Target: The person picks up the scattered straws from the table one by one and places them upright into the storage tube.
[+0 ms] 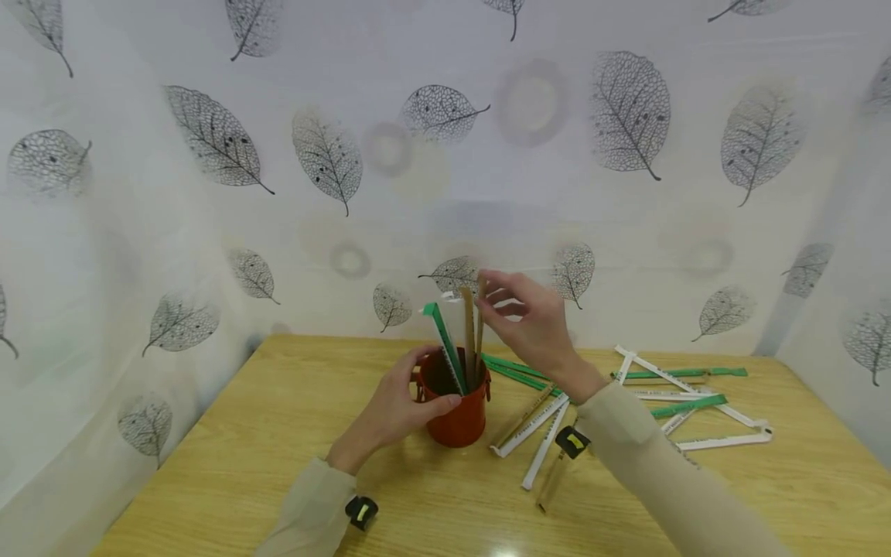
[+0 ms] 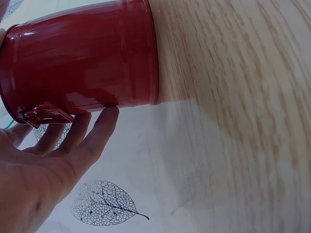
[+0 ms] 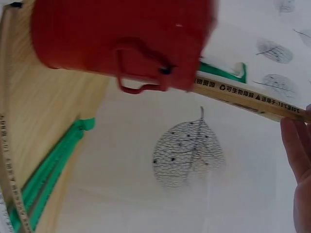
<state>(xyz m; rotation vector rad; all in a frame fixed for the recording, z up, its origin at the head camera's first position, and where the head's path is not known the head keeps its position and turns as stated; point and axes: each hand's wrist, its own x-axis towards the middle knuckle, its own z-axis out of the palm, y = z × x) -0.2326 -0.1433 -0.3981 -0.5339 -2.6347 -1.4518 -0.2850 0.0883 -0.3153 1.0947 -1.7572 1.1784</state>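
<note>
Pail upright on the desk, left hand curled about its side. Right hand pinches the top of a brown straw — lower end inside the pail. Another brown and a green one stand in there too; a white tip shows behind. Loose straws, green, white and brown, lie crisscrossed at right — by far the larger share. Looks only part-way: few in, many out.

packets with bottoms hidden inside bucket, right hand cropped in right-wrist view
</note>
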